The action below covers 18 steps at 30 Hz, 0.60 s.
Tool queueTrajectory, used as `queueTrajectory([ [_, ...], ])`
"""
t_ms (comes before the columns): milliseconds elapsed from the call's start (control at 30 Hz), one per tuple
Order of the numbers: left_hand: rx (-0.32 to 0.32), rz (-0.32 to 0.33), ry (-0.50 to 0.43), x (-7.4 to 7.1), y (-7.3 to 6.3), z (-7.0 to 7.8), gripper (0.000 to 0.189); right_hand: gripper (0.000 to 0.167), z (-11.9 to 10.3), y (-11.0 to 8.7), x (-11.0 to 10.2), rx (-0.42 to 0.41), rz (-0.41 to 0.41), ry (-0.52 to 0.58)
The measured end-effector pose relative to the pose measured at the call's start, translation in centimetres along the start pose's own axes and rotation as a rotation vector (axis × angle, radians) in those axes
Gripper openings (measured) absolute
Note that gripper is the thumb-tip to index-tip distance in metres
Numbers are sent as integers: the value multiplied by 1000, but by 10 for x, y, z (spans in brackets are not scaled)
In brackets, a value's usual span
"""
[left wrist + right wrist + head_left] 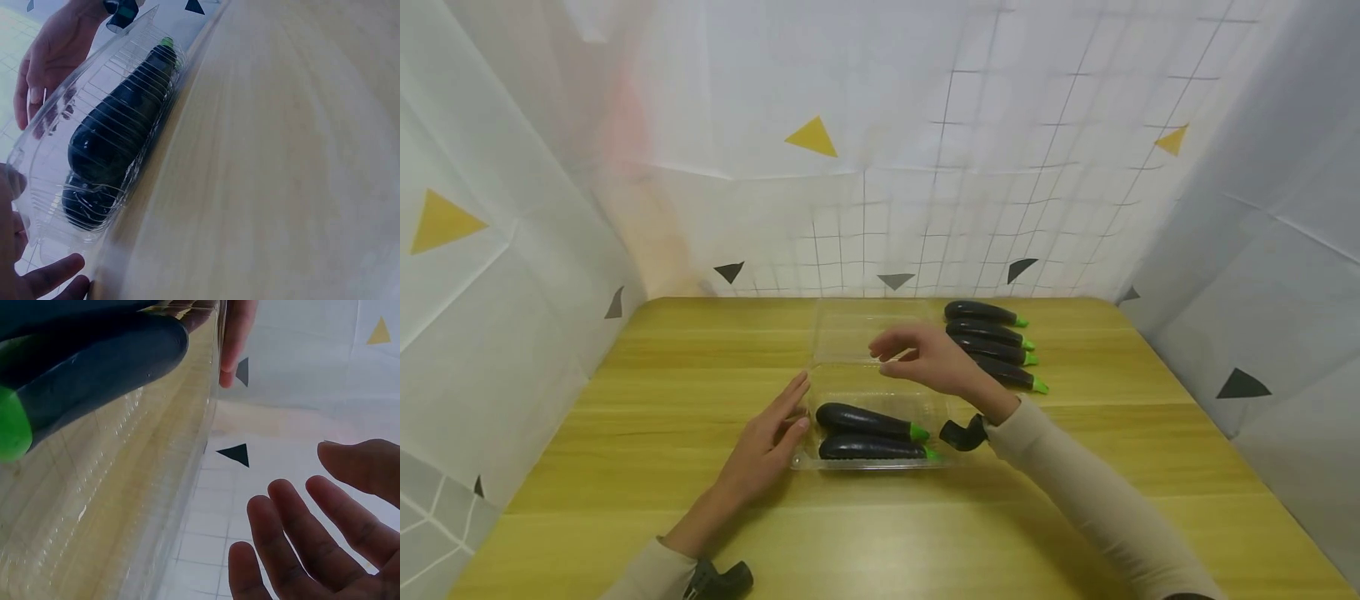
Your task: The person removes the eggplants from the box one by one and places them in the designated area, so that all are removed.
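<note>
A clear plastic clamshell box lies with its lid folded back, away from the person. Two dark eggplants, the rear one and the front one, lie side by side in it, green stem ends to the right. My left hand rests at the left end of the box, fingers extended along its wall. Above the rear of the box hovers my right hand, fingers loosely bent and holding nothing. In the right wrist view the fingers of that hand are spread apart.
Several more eggplants lie in a row at the back right of the wood-grain table, partly behind the right forearm. White sheets with coloured triangles stand around the back and sides.
</note>
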<state>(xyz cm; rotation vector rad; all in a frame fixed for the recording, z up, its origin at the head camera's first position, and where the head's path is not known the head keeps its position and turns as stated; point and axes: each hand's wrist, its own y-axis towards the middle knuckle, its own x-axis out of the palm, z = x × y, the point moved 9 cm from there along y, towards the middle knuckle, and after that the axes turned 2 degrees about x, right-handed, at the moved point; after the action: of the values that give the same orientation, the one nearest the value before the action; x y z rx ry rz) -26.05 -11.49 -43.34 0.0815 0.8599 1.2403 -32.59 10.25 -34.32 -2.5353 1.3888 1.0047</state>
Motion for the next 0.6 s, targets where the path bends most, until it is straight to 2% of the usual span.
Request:
queueTrajectory([
  [167, 3, -2, -8, 0, 0, 1, 56, 27, 3, 9, 11, -8, -39, 5],
  [367, 6, -3, -21, 1, 0, 1, 56, 30, 12, 14, 29, 35, -141, 10],
  [600, -3, -5, -25, 1, -1, 0, 56, 34, 19, 17, 44, 75, -215, -29],
])
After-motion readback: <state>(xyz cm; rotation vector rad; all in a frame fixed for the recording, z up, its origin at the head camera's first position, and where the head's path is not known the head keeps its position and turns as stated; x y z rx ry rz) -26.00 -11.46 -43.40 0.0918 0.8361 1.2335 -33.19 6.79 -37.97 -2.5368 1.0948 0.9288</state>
